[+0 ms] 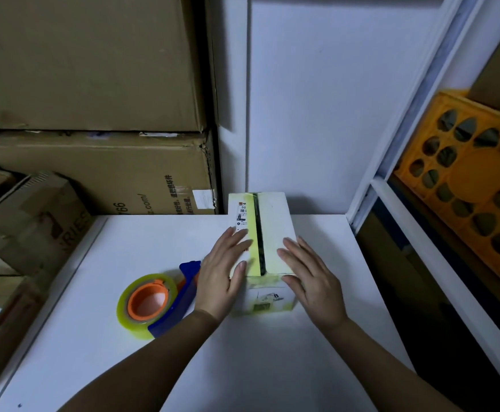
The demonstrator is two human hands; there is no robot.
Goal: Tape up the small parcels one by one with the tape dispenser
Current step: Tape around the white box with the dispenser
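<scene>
White table [242,367], cardboard boxes [94,84] stacked behind, orange crate [465,179] shelved right. Small parcel [275,230] is pressed flat by left hand [223,275] and right hand [311,281], fingers straight, nothing gripped. Tape dispenser [159,301] is parked just left.

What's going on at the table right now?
A person presses both flaps of a small white parcel shut, left hand and right hand flat on top. The centre seam still gapes, untaped. The tape dispenser lies untouched on the white table, just left of the parcel.
</scene>
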